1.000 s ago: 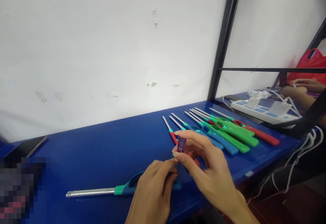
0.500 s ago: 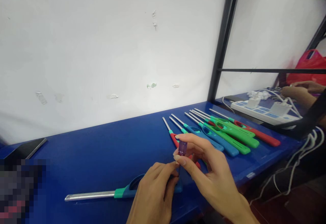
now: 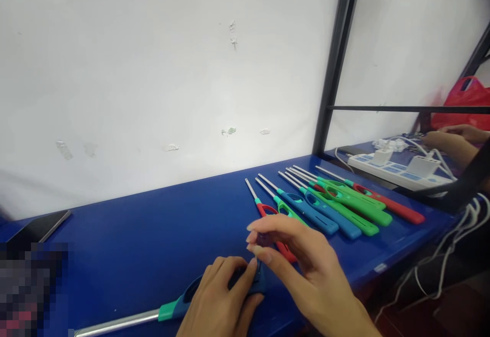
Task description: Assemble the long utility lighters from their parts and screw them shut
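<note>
My left hand point(image 3: 220, 301) grips the blue handle of a long-nosed lighter point(image 3: 168, 309) that lies on the blue table point(image 3: 153, 235); its teal collar and steel tube point left. My right hand point(image 3: 302, 270) hovers just over the handle's rear end, fingers pinched on a small purple piece point(image 3: 263, 238) that is mostly hidden between the fingertips.
A row of several red, green and blue long-nosed lighters point(image 3: 329, 204) lies to the right. A phone point(image 3: 38, 227) rests at far left. Beyond a black frame post point(image 3: 333, 66) sit a white power strip point(image 3: 398, 171), cables, a red bag point(image 3: 465, 102) and another person's hands point(image 3: 451, 135).
My right hand has come down with the purple piece toward the lighter's rear end, fingers closing over it. My left hand and the lighter have slid lower and left in view.
</note>
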A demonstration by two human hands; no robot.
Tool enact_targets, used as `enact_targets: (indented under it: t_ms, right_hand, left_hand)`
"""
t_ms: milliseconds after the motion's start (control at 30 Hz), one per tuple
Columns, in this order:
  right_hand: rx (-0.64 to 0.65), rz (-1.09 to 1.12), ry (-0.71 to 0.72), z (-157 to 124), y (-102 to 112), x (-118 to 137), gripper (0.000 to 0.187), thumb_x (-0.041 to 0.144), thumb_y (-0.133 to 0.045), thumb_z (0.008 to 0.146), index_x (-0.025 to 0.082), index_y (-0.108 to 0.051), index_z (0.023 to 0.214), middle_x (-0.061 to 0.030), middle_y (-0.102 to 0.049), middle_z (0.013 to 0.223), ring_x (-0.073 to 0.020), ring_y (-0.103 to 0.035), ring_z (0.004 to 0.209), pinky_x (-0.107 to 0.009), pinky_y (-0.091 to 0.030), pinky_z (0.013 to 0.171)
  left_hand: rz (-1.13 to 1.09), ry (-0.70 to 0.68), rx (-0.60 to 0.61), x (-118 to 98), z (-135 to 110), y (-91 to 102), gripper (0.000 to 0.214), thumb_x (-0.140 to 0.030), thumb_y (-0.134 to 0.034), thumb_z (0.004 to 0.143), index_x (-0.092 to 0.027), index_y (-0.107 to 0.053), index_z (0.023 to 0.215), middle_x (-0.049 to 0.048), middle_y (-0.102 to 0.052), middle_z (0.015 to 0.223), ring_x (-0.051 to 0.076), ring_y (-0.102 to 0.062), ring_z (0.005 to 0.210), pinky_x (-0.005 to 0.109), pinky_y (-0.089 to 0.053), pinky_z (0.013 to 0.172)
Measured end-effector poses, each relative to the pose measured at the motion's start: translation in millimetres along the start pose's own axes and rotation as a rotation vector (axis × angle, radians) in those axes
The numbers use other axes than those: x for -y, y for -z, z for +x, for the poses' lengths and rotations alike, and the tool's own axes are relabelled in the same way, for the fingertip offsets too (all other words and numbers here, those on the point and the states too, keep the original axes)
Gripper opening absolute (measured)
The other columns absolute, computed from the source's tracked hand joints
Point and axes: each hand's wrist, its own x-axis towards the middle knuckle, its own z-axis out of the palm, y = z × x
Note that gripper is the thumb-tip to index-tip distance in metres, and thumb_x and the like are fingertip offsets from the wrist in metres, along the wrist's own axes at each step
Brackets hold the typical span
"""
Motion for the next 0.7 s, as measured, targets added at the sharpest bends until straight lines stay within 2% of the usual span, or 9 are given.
enact_targets:
  t_ms: [167,333,433,533,633,700]
  right_hand:
    - [0.061,-0.008,0.059,15,-19,0,0.041,0.013,-0.068,0.102,0.040,-0.072,0.133,0.0047,-0.078,0.105,-0.0127,-0.072,0.093,-0.023,-0.057,0.089]
    - [0.124,0.095,0.092,20,-31,-5,0.039,0.018,-0.066,0.104,0.038,-0.072,0.137,0.0020,-0.075,0.106,-0.0133,-0.070,0.096,-0.023,-0.056,0.091]
    - [0.146,0.191,0.023,22,-34,-6,0.033,0.017,-0.063,0.106,0.037,-0.075,0.129,0.0025,-0.079,0.116,-0.0144,-0.073,0.107,-0.025,-0.056,0.097]
    - [0.144,0.299,-0.077,23,-36,-7,0.028,0.014,-0.066,0.103,0.035,-0.078,0.118,0.0032,-0.081,0.112,-0.0152,-0.075,0.103,-0.025,-0.059,0.091]
    - [0.110,0.245,-0.035,24,-38,-7,0.026,0.013,-0.074,0.098,0.034,-0.079,0.114,0.0040,-0.077,0.100,-0.0140,-0.072,0.093,-0.025,-0.057,0.087]
    - [0.103,0.156,0.022,24,-39,-5,0.028,0.015,-0.074,0.099,0.034,-0.079,0.118,0.0040,-0.075,0.099,-0.0134,-0.069,0.092,-0.025,-0.055,0.088]
  left_hand:
    - [0.026,0.020,0.056,12,-15,0.6,0.042,-0.020,-0.068,0.099,-0.022,-0.067,0.141,0.0108,-0.076,0.120,0.029,-0.076,0.099,0.047,-0.068,0.089]
    - [0.025,0.046,0.013,23,-29,5.7,0.041,-0.021,-0.061,0.103,-0.027,-0.064,0.144,0.0088,-0.073,0.123,0.027,-0.074,0.106,0.044,-0.066,0.093]
    - [0.029,0.095,-0.047,24,-31,9.6,0.037,-0.022,-0.062,0.103,-0.026,-0.068,0.139,0.0082,-0.074,0.118,0.027,-0.075,0.099,0.043,-0.068,0.088]
    - [0.022,0.116,-0.077,22,-28,12.5,0.035,-0.021,-0.062,0.102,-0.023,-0.071,0.135,0.0097,-0.075,0.113,0.027,-0.075,0.095,0.044,-0.069,0.083]
    - [0.007,0.124,-0.065,19,-26,14.2,0.036,-0.020,-0.059,0.102,-0.022,-0.072,0.136,0.0112,-0.075,0.116,0.029,-0.075,0.096,0.046,-0.068,0.084]
    - [-0.009,0.135,-0.042,18,-26,14.8,0.036,-0.020,-0.057,0.103,-0.022,-0.072,0.136,0.0119,-0.075,0.117,0.029,-0.074,0.098,0.047,-0.067,0.084]
